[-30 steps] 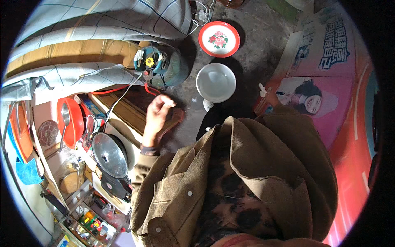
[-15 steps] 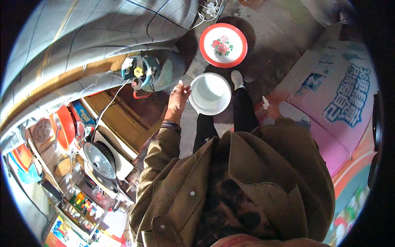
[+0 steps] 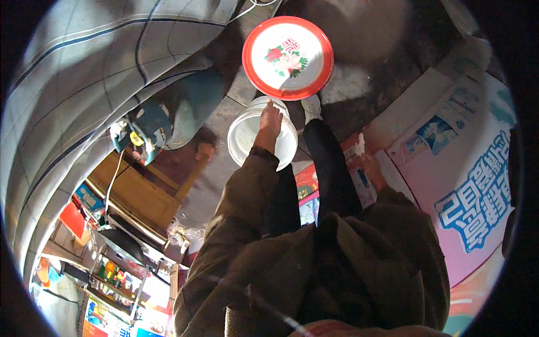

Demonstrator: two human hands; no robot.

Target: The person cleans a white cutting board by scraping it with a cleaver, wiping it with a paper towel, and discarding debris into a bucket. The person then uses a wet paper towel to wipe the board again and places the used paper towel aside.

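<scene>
A white plastic bucket (image 3: 238, 147) sits low in front of my legs, its mouth tipped toward me so that some outer wall shows beyond the rim. My left hand (image 3: 270, 122) reaches across the mouth and lies over the far rim, fingers stretching onto the outside; the thumb's grip is hard to see. Just past the bucket is a round white tray-like dish (image 3: 287, 56) with a red rim and a flower print. Out to the right, my right hand (image 3: 371, 167) pinches a small crumpled white piece (image 3: 360, 144), perhaps tissue.
A teal gas cylinder (image 3: 196, 104) with a yellow knob stands to the left, under a draped grey checked cloth (image 3: 112, 67). Below it is a wooden cabinet (image 3: 132, 188) and a dark pan (image 3: 120, 244). A large pink printed box (image 3: 426, 185) fills the right side.
My left hand has gone from the bucket's left rim to its far rim, and the bucket has tipped toward me. The view has drawn closer to the floor. My right hand still pinches the white piece.
</scene>
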